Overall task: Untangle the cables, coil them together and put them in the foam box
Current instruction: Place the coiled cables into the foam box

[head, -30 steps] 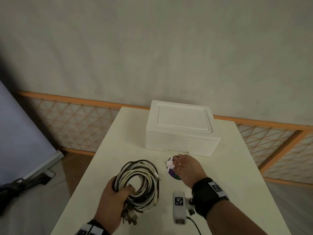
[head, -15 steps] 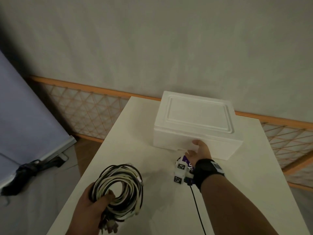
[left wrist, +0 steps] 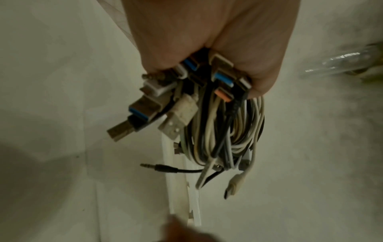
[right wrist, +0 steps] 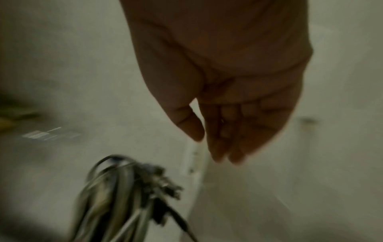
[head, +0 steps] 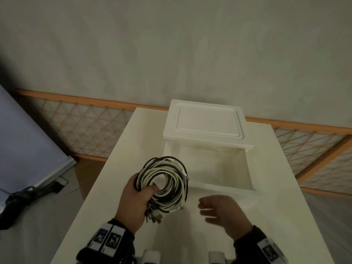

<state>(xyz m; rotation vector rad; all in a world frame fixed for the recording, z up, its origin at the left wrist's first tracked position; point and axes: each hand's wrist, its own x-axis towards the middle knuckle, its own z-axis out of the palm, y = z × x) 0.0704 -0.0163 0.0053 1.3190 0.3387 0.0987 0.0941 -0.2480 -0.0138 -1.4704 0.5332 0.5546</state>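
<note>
The left hand (head: 133, 202) is gripping the coiled cables (head: 163, 182) beside the open foam box (head: 215, 185); the right hand (head: 222, 212) is hanging loosely curled, holding nothing

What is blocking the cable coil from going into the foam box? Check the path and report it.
Nothing visible blocks it. The left hand grips the cable coil just short of the foam box, whose near part is open; the lid sits pushed back over the far part. The right hand is beside the coil, empty, not across the opening.

Bare room: table (head: 118, 168), lattice railing (head: 85, 126)
</note>
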